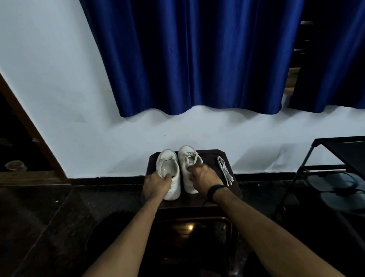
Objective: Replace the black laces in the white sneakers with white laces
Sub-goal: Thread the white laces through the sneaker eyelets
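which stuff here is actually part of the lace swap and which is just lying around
Part of the job:
- left sneaker, gripped by the left hand
- right sneaker, white-laced, right hand at its laces
- spare white lace beside it
- dark stool under them

Lying about:
- blue curtain
- black rack
- fan

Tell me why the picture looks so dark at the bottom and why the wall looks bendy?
In the head view, light falls on the white wall and blue curtain, while the floor and dark stool stay dim; the wide-angle lens curves the curtain's hem and tilts the wall's edge; a small glare spot shines below the sneakers; both hands look slightly soft.
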Demonstrator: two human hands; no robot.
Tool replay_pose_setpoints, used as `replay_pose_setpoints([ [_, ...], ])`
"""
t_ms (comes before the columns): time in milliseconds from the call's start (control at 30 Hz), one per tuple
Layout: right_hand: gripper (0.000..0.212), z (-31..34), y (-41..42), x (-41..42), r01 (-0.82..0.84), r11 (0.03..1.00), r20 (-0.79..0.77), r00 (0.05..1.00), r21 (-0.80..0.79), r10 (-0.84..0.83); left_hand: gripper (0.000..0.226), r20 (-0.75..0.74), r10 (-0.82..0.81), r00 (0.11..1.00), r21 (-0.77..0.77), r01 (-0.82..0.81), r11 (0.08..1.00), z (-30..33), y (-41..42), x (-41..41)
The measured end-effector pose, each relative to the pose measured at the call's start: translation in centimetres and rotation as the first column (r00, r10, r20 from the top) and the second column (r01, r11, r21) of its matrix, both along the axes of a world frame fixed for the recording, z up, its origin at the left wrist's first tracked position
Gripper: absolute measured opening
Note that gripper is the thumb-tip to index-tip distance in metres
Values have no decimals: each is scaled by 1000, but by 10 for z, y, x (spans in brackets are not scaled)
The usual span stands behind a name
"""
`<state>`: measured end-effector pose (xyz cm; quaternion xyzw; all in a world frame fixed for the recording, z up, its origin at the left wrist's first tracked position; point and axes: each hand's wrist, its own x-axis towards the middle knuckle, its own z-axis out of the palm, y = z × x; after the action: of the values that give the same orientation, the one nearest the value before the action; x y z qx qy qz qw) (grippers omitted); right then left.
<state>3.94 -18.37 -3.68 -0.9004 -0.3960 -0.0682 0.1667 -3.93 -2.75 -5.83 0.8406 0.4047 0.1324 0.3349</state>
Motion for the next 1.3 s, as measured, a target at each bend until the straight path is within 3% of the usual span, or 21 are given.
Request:
replay_pose_setpoints([
  [67,23,-3,-8,0,34,986,23,999,165,-38,51,8,15,1000,20,-15,1000,-3,-1,1],
  [167,23,-11,-27,17,267,877,71,945,399,-320,53,37,39,999,11,-40,999,-9,1,2],
  [200,23,-15,-37,25,381,842,29,906,382,-423,53,51,44,998,-1,-44,999,-11,1,2],
  [267,40,-28,-54,40,545,831,-61,838,110,-542,55,87,69,994,-20,-68,997,-14,-1,0],
  [333,54,-48,-64,48,525,836,-143,826,-158,-546,60,128,97,987,-19,-95,995,-19,-4,-2],
  [367,52,-57,-65,49,492,846,-191,828,-204,-527,61,147,108,983,-18,-107,994,-20,-6,-2],
  [433,41,-66,-65,47,459,865,-172,853,-204,-493,62,161,128,978,-27,-126,992,-19,-9,-2],
  [533,33,-68,-66,40,426,881,32,903,-205,-429,59,143,140,980,-37,-136,990,-15,-10,1],
  [667,27,-65,-75,30,316,920,26,947,-230,-319,55,161,166,973,-55,-160,986,-10,-16,-1],
  [767,31,-55,-81,31,455,889,-242,869,51,-431,45,378,102,920,141,-166,976,-6,-28,-6],
  [800,26,-47,-83,31,535,815,-376,818,220,-435,39,467,44,883,216,-162,963,0,-34,-10],
  [867,18,-27,-86,32,591,661,-609,753,463,-248,18,547,-79,833,267,-85,960,9,-44,-9],
  [933,20,-2,-85,23,540,599,-706,706,591,60,34,490,-188,851,132,141,981,16,-53,1],
  [967,19,11,-85,17,501,574,-697,694,648,181,50,445,-221,868,-44,267,963,22,-57,8],
  [1033,18,33,-81,6,380,577,-632,701,723,330,67,344,-246,906,-458,391,798,40,-68,16],
  [1100,20,44,-75,0,220,645,-558,737,731,381,64,341,-225,913,-678,404,615,54,-75,19],
  [1200,24,46,-64,-5,121,683,-518,749,720,413,37,477,20,879,-765,403,503,68,-74,17],
  [1300,37,40,-56,-5,143,706,-544,746,694,383,12,561,204,803,-743,379,552,80,-61,5],
])
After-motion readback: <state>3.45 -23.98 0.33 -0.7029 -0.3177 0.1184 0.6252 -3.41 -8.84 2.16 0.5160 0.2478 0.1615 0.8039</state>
